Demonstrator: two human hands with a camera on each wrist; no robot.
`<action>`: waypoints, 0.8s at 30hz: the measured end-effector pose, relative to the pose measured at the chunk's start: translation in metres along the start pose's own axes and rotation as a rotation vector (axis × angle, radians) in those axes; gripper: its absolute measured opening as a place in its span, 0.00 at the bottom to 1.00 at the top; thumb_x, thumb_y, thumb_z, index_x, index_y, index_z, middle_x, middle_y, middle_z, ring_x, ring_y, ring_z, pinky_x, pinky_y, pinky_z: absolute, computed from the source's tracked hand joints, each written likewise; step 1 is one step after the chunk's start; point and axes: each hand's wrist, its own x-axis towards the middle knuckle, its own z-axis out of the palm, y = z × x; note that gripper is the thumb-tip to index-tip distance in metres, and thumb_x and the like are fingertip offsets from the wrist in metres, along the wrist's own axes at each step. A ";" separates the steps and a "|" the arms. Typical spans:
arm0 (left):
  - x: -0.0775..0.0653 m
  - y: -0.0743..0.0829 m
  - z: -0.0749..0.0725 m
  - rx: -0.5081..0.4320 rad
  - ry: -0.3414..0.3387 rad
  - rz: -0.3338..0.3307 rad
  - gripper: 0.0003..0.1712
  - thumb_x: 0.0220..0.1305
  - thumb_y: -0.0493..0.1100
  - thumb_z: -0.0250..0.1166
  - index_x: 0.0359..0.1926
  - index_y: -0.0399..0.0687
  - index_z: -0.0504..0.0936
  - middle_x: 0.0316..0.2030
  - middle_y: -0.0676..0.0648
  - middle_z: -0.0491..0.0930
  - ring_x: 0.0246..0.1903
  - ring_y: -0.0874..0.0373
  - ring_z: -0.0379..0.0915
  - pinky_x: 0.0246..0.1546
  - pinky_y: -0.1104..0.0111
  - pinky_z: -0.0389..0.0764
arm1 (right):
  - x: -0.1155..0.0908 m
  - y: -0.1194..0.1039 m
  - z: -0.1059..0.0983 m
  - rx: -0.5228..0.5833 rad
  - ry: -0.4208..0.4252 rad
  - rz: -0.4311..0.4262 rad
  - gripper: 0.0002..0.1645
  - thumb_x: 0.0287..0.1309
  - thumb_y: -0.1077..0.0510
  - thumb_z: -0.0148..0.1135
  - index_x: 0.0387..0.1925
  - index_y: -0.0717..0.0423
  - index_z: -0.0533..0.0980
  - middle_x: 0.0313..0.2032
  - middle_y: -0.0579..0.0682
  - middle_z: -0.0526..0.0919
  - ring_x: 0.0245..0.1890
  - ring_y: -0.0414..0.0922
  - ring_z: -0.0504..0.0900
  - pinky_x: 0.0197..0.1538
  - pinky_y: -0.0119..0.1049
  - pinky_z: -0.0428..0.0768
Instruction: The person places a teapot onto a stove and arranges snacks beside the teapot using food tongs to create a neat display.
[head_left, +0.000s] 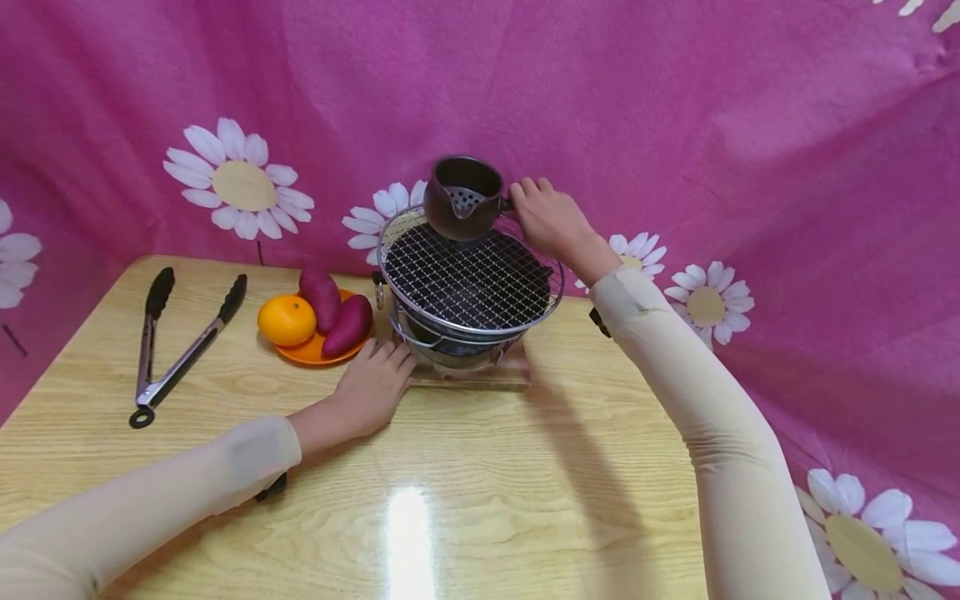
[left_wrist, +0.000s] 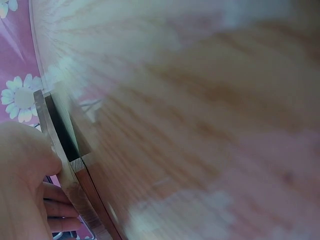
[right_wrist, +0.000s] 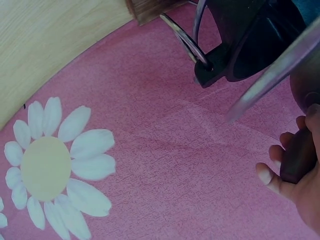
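Note:
My right hand [head_left: 551, 218] grips the side handle [right_wrist: 300, 155] of a dark brown teapot [head_left: 459, 218], lidless, with a pouring lip and strainer holes inside. The pot is over the back of a round wire grill rack [head_left: 468, 279], its lip facing me. Below the rack is a round tabletop stove [head_left: 457, 354] on a wooden base board [head_left: 472, 377]. My left hand [head_left: 375, 387] holds the left end of that board, its thumb [left_wrist: 50, 162] at the edge and its fingers [left_wrist: 62, 209] partly hidden behind the wood in the left wrist view.
Left of the stove, an orange plate [head_left: 307, 357] bears an orange fruit [head_left: 287, 320] and two purple sweet potatoes [head_left: 348, 325]. Black-tipped tongs [head_left: 180, 358] lie spread on the wooden table [head_left: 480, 467]. A magenta cloth [head_left: 675, 108] with daisies hangs behind.

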 end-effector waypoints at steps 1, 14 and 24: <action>0.000 0.000 0.000 0.003 0.001 0.000 0.17 0.74 0.48 0.59 0.53 0.40 0.79 0.53 0.39 0.79 0.51 0.44 0.71 0.55 0.54 0.70 | 0.000 0.000 0.000 0.003 0.000 0.000 0.20 0.79 0.50 0.45 0.50 0.65 0.67 0.44 0.61 0.73 0.45 0.59 0.74 0.44 0.54 0.83; -0.001 0.000 0.002 -0.012 0.033 0.002 0.16 0.73 0.47 0.60 0.51 0.39 0.79 0.50 0.40 0.79 0.49 0.44 0.72 0.52 0.54 0.70 | -0.001 0.000 0.003 0.020 -0.012 0.012 0.19 0.79 0.50 0.47 0.48 0.65 0.68 0.43 0.61 0.73 0.44 0.58 0.75 0.44 0.53 0.83; -0.001 0.000 0.004 -0.005 0.057 -0.001 0.15 0.72 0.46 0.61 0.51 0.40 0.79 0.49 0.40 0.79 0.48 0.45 0.71 0.52 0.54 0.69 | -0.002 -0.001 -0.001 0.019 -0.022 0.028 0.20 0.78 0.48 0.49 0.49 0.63 0.68 0.44 0.60 0.74 0.44 0.58 0.75 0.45 0.53 0.83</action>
